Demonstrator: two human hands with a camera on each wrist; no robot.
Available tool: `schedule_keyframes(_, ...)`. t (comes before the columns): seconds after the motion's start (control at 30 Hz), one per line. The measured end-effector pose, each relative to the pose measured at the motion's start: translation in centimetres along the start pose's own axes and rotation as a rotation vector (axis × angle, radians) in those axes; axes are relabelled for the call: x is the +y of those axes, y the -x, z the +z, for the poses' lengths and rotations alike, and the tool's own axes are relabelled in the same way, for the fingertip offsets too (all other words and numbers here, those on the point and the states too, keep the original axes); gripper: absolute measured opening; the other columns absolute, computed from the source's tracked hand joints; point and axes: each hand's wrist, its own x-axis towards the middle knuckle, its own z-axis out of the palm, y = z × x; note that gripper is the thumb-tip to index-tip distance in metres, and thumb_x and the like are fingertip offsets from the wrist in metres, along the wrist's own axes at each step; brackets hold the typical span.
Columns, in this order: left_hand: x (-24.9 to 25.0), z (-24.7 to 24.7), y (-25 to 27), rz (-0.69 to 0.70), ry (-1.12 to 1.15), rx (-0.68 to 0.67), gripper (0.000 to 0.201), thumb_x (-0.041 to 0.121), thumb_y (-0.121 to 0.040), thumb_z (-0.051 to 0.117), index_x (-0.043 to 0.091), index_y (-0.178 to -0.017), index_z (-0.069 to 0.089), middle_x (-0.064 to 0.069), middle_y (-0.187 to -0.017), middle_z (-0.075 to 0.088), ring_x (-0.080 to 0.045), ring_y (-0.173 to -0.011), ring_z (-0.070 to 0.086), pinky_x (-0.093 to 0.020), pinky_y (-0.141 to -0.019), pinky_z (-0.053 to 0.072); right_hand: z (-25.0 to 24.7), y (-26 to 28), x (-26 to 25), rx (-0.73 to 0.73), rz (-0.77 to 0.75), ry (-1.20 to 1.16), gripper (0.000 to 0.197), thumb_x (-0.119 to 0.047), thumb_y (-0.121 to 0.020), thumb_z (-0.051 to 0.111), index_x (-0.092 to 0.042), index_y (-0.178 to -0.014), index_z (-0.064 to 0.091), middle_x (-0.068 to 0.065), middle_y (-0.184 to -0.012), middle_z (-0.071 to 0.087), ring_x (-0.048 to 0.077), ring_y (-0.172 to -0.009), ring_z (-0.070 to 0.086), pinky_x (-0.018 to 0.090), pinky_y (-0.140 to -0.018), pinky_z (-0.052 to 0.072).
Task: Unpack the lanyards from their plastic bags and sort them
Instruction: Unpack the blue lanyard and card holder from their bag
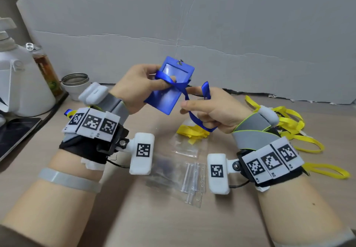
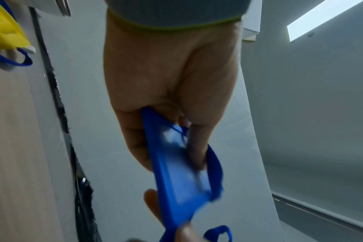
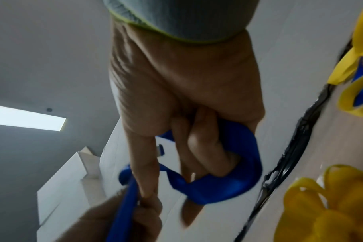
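Above the table my left hand [image 1: 138,87] pinches a blue badge holder [image 1: 169,85], thumb on its front and fingers behind; the left wrist view shows the same holder [image 2: 176,167] edge-on. A blue lanyard strap [image 1: 194,112] wraps across the holder and runs to my right hand [image 1: 212,110], whose curled fingers grip a loop of the blue strap [image 3: 234,176]. Empty clear plastic bags [image 1: 183,177] lie on the table below my wrists. A folded yellow lanyard in a clear bag [image 1: 190,133] lies under my right hand.
Loose yellow lanyards [image 1: 292,127] spread over the right of the wooden table [image 1: 134,218]. At the left stand a white jug [image 1: 21,81], a bottle [image 1: 46,69], a white cup [image 1: 76,85] and a tablet [image 1: 15,133]. A grey cardboard wall [image 1: 231,25] backs the table.
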Motion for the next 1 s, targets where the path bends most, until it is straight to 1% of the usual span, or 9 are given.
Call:
schedule_keyframes(0.07, 0.3, -0.1, 0.3, -0.013, 0.005, -0.126, 0.037, 0.015, -0.081, 0.071, 0.008, -0.118, 0.067, -0.017, -0.111, 0.072, -0.026, -0.097, 0.07, -0.037, -0.09, 0.056, 0.2, 0.1, -0.1, -0.02, -0.003, 0.049, 0.004, -0.016, -0.092, 0.066, -0.015, -0.089, 0.069, 0.012, -0.073, 0.067, 0.013, -0.04, 0.019, 0.017, -0.04, 0.019)
schedule_keyframes(0.17, 0.5, 0.0, 0.8, -0.037, -0.054, -0.311, 0.045, 0.011, -0.084, 0.071, 0.01, -0.127, 0.062, -0.015, -0.118, 0.07, -0.027, -0.106, 0.067, -0.035, -0.092, 0.054, -0.1, -0.3, 0.3, 0.058, 0.001, 0.04, 0.026, -0.013, -0.095, 0.058, -0.01, -0.07, 0.062, 0.011, -0.064, 0.059, 0.013, -0.039, 0.02, 0.019, -0.041, 0.018)
schedule_keyframes(0.33, 0.9, 0.4, 1.2, -0.087, -0.254, -0.419, 0.072, -0.002, -0.082, 0.072, 0.029, -0.142, 0.047, -0.006, -0.113, 0.073, -0.021, -0.097, 0.071, -0.03, -0.084, 0.057, -0.8, -0.9, 0.7, 0.297, -0.018, -0.246, 0.015, -0.005, -0.096, 0.05, 0.001, -0.092, 0.063, 0.016, -0.071, 0.059, 0.022, -0.047, 0.047, 0.024, -0.04, 0.04)
schedule_keyframes(0.43, 0.7, 0.5, 1.1, -0.153, -0.479, -0.448, 0.082, 0.016, -0.077, 0.081, 0.039, -0.144, 0.039, 0.001, -0.103, 0.076, -0.02, -0.092, 0.072, -0.034, -0.086, 0.057, -1.2, -1.1, 0.5, 0.367, -0.076, -0.445, 0.019, -0.001, -0.097, 0.044, 0.002, -0.089, 0.061, 0.018, -0.078, 0.066, 0.032, -0.063, 0.066, 0.037, -0.062, 0.056)
schedule_keyframes(0.53, -0.1, 0.5, 0.7, -0.193, -0.67, -0.389, 0.072, 0.031, -0.076, 0.083, 0.04, -0.138, 0.047, 0.008, -0.106, 0.074, -0.014, -0.089, 0.071, -0.035, -0.087, 0.056, -1.4, -1.0, 0.1, 0.341, -0.15, -0.575, 0.018, 0.003, -0.097, 0.04, 0.002, -0.093, 0.057, 0.025, -0.096, 0.065, 0.041, -0.086, 0.069, 0.048, -0.081, 0.056)
schedule_keyframes(0.67, -0.9, 0.4, 0.1, -0.188, -0.691, -0.231, 0.038, 0.024, -0.085, 0.075, 0.032, -0.118, 0.058, 0.002, -0.104, 0.073, -0.019, -0.083, 0.069, -0.037, -0.082, 0.058, -1.4, -0.6, -0.8, 0.237, -0.232, -0.716, 0.023, 0.007, -0.096, 0.035, 0.001, -0.107, 0.055, 0.024, -0.097, 0.068, 0.039, -0.084, 0.071, 0.054, -0.087, 0.056)
schedule_keyframes(0.77, -1.6, 0.2, -0.4, -0.183, -0.655, -0.101, 0.03, 0.02, -0.086, 0.072, 0.031, -0.11, 0.057, -0.001, -0.1, 0.072, -0.023, -0.079, 0.068, -0.039, -0.08, 0.058, -1.1, -0.2, -1.4, 0.217, -0.254, -0.789, 0.028, 0.006, -0.095, 0.032, 0.001, -0.108, 0.057, 0.019, -0.087, 0.064, 0.027, -0.056, 0.064, 0.045, -0.078, 0.056)
schedule_keyframes(0.83, -1.5, 0.1, -0.5, -0.177, -0.597, -0.049, 0.024, 0.02, -0.082, 0.072, 0.025, -0.103, 0.062, -0.001, -0.093, 0.073, -0.022, -0.072, 0.065, -0.035, -0.074, 0.056, -1.1, -0.1, -1.4, 0.245, -0.242, -0.76, 0.031, 0.0, -0.095, 0.031, -0.002, -0.109, 0.058, 0.013, -0.08, 0.058, 0.016, -0.041, 0.045, 0.035, -0.063, 0.051)
schedule_keyframes(1.0, -0.6, 0.1, -0.3, -0.111, -0.524, 0.095, 0.024, 0.038, -0.075, 0.063, 0.018, -0.063, 0.064, 0.002, -0.056, 0.05, -0.019, -0.056, 0.04, -0.029, -0.057, 0.031, -1.6, -0.3, -0.9, 0.405, -0.141, -0.621, 0.024, -0.007, -0.095, 0.036, -0.004, -0.104, 0.058, 0.008, -0.071, 0.049, 0.01, -0.035, 0.02, 0.02, -0.041, 0.029)
